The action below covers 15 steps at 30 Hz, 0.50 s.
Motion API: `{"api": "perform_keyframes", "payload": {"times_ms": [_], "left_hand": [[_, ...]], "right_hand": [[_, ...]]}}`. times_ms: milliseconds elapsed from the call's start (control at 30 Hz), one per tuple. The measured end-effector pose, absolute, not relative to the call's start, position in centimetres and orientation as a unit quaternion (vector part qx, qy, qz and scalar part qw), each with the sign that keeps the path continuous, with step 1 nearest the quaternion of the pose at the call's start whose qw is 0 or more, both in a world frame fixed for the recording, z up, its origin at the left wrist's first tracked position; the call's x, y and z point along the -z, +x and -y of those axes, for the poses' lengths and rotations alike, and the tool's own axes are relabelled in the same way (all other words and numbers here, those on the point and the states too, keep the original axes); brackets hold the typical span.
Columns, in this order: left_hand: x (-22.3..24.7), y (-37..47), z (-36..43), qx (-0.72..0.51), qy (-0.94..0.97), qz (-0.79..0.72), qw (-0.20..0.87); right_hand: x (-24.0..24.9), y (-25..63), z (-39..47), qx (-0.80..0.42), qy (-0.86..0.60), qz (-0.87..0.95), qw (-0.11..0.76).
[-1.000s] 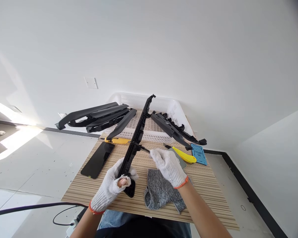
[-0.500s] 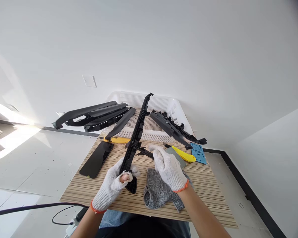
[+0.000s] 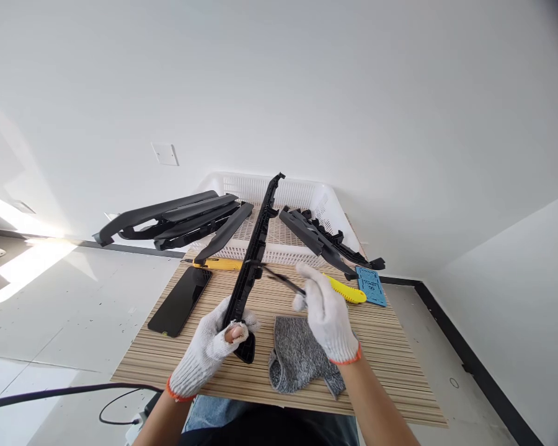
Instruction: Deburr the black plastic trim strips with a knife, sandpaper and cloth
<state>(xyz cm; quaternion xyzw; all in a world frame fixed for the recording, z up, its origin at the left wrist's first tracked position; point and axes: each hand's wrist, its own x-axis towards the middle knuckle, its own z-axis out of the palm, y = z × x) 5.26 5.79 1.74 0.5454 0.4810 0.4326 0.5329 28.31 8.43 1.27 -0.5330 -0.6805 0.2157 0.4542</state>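
My left hand point(image 3: 211, 337), in a white knit glove with the thumb tip bare, is closed round the lower end of a long black ribbed strip point(image 3: 256, 248). The strip points away from me, its far end above a white basket. My right hand point(image 3: 325, 313), also gloved, grips a thin dark piece point(image 3: 283, 280) that is blurred by motion. This piece reaches left to the middle of the strip; whether they touch is unclear. A grey cloth point(image 3: 300, 356) lies between my hands on the striped table.
Several black strips point(image 3: 167, 217) rest over the left of the white basket point(image 3: 297, 184), and more point(image 3: 320, 238) over its right. A phone point(image 3: 181, 301), an orange-yellow tool point(image 3: 221, 264), a yellow-handled tool point(image 3: 348, 290) and a blue card point(image 3: 371, 286) lie on the striped table point(image 3: 390, 365).
My right hand has moved right and slightly toward me, drawing the thin dark piece away from the long strip. My left hand has stayed nearly still.
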Motion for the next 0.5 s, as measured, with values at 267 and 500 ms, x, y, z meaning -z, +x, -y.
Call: {"api": "perform_keyframes", "payload": {"times_ms": [267, 500], "left_hand": [[-2.1, 4.8, -6.2, -0.43, 0.567, -0.499, 0.495], [-2.5, 5.2, -6.2, -0.444, 0.556, -0.505, 0.489]], "right_hand": [[1.3, 29.7, -6.5, -0.111, -0.655, 0.711, 0.231], [-8.1, 26.2, -5.2, 0.019, -0.516, 0.852, 0.084]]}}
